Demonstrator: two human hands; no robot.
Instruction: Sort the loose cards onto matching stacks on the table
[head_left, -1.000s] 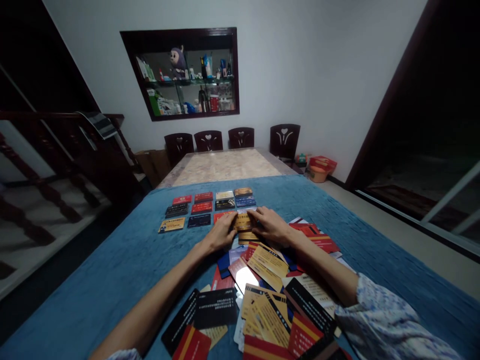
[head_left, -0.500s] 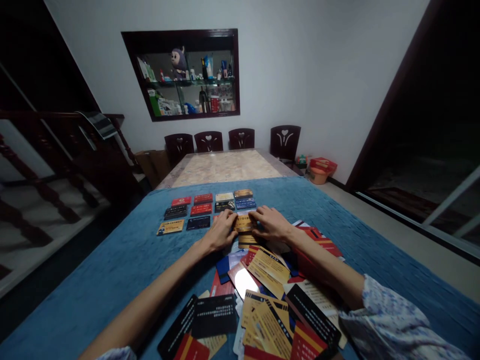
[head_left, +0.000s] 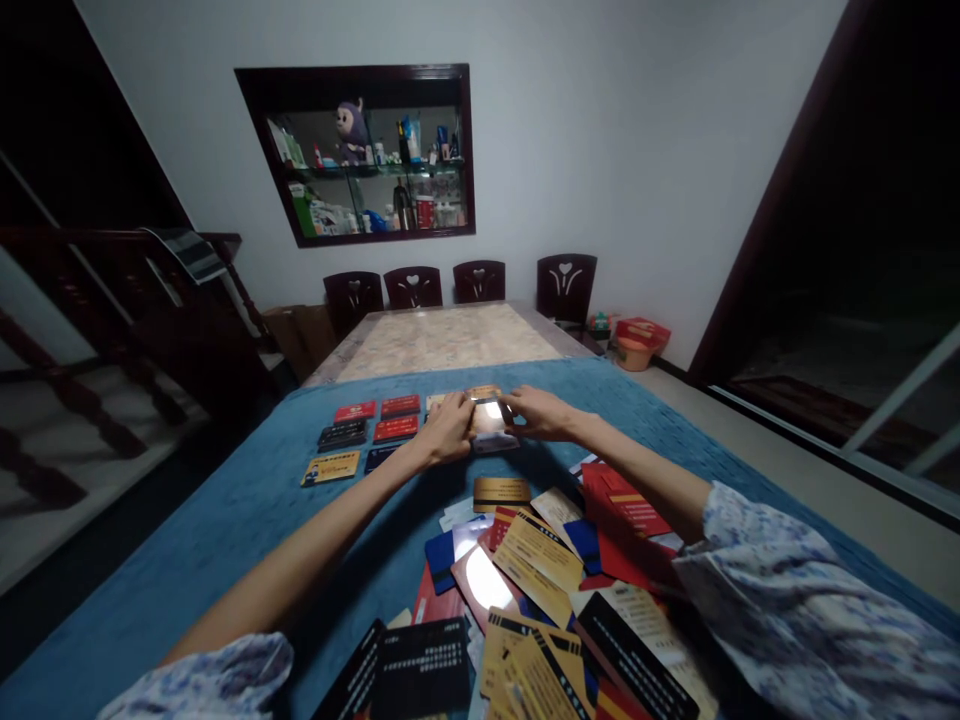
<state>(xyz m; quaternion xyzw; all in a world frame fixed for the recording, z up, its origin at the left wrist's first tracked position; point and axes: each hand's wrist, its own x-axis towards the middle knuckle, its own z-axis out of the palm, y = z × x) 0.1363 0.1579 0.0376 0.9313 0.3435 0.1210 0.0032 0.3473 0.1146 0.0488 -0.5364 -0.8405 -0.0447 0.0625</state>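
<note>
Both my hands reach far forward over a blue cloth. My left hand and my right hand pinch the two ends of a shiny card that glares in the light, just above the cloth. It is at the right end of neat rows of cards, red, black and gold. A gold card lies alone behind the hands. A loose heap of cards spreads near me between my forearms.
Beyond the cloth is a bare marble tabletop with several dark chairs at its far end. A wall niche holds bottles and a plush toy. A stair rail runs at left; a red basin sits on the floor at right.
Both hands have moved forward with a card, away from the heap to the far end of the rows. The gold card that was under them is now uncovered.
</note>
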